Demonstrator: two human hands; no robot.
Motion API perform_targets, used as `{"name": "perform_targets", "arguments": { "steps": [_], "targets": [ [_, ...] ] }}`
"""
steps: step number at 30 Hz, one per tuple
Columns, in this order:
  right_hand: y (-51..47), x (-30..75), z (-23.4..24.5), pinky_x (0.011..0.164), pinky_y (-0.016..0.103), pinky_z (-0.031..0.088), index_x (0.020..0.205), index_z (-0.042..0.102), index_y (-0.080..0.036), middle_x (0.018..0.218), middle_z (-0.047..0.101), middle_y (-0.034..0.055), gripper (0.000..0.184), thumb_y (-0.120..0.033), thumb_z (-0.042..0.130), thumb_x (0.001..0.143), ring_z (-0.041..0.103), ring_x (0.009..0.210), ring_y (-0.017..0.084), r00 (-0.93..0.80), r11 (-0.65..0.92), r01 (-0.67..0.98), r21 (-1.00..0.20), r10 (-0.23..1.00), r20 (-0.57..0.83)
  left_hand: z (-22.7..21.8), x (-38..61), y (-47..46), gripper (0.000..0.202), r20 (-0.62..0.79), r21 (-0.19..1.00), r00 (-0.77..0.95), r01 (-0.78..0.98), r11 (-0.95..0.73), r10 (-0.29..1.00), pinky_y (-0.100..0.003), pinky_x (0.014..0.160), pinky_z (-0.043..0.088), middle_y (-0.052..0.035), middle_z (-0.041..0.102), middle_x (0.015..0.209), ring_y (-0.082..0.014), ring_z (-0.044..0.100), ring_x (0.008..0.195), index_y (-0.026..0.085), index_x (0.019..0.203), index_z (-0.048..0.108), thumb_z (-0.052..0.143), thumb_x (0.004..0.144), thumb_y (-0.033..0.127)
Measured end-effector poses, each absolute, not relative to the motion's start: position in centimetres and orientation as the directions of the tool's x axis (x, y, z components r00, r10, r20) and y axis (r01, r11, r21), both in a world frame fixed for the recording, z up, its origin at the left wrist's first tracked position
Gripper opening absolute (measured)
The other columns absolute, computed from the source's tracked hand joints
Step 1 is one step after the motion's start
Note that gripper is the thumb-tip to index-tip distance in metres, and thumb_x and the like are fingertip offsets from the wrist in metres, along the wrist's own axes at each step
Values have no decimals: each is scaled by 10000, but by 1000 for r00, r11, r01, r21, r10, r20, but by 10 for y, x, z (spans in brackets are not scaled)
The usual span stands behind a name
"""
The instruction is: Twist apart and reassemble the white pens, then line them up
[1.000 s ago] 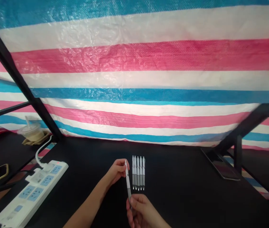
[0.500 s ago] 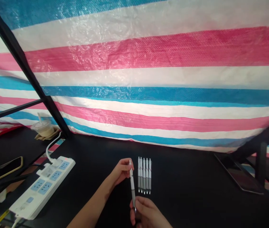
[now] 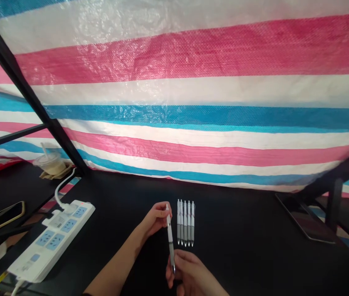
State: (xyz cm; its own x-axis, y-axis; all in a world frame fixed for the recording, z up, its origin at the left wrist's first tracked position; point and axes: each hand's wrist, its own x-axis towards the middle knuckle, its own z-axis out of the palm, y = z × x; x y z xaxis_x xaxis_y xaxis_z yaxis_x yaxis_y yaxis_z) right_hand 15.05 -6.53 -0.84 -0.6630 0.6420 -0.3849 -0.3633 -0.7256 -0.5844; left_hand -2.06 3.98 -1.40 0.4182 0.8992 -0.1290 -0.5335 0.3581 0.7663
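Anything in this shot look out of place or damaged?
Nothing stands out. The five white pens lie neatly side by side on the black desk, and the sixth pen is simply held upright between the left hand and right hand.

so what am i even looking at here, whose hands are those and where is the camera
This view comes from a camera worn on a person's head, looking forward and down, so these are that person's own arms, with no machine involved. The left hand holds the top of a white and grey pen, and the right hand holds its lower end. Beside it, five matching pens lie side by side on a black table. A white power strip sits to the left, a phone to the right, and a striped tarp hangs behind.
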Motion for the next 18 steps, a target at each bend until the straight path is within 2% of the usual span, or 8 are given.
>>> {"name": "perform_targets", "arguments": {
  "steps": [4, 8, 12, 15, 18],
  "targets": [
    [-65, 151, -8, 390, 133, 431, 933, 616, -126, 851, 690, 69, 321, -394, 742, 809, 670, 650, 125, -668, -714, -385, -585, 653, -357, -14, -21, 40, 274, -133, 765, 409, -537, 356, 903, -216, 401, 221, 15, 531, 512, -67, 401, 411, 139, 605, 601, 846, 593, 263],
    [-64, 150, -7, 385, 127, 433, 868, 607, -129, 825, 675, 55, 300, -358, 779, 780, 673, 649, 125, -674, -707, -393, -588, 657, -338, -14, -20, 40, 277, -133, 764, 410, -538, 357, 902, -219, 406, 225, 25, 507, 492, -65, 391, 407, 142, 600, 592, 841, 599, 261],
    [-64, 151, -6, 355, 118, 395, 904, 613, -127, 818, 680, 63, 315, -416, 714, 832, 676, 618, 122, -665, -716, -388, -581, 654, -361, -14, -19, 40, 286, -132, 762, 412, -540, 358, 902, -218, 401, 226, 32, 491, 488, -66, 392, 403, 145, 597, 585, 844, 598, 269],
    [-64, 152, -7, 369, 117, 403, 857, 601, -134, 799, 678, 48, 285, -365, 757, 800, 680, 628, 122, -672, -710, -385, -590, 654, -349, -14, -20, 40, 293, -133, 761, 405, -543, 354, 905, -219, 403, 233, 35, 485, 489, -65, 392, 401, 146, 599, 584, 846, 597, 276],
    [-64, 152, -8, 371, 121, 412, 971, 611, -122, 845, 703, 74, 339, -391, 741, 812, 698, 632, 132, -680, -720, -356, -596, 637, -363, -13, -20, 40, 286, -132, 761, 400, -545, 351, 907, -222, 407, 234, 32, 491, 497, -64, 391, 402, 142, 601, 591, 844, 598, 277]
  ]
}}
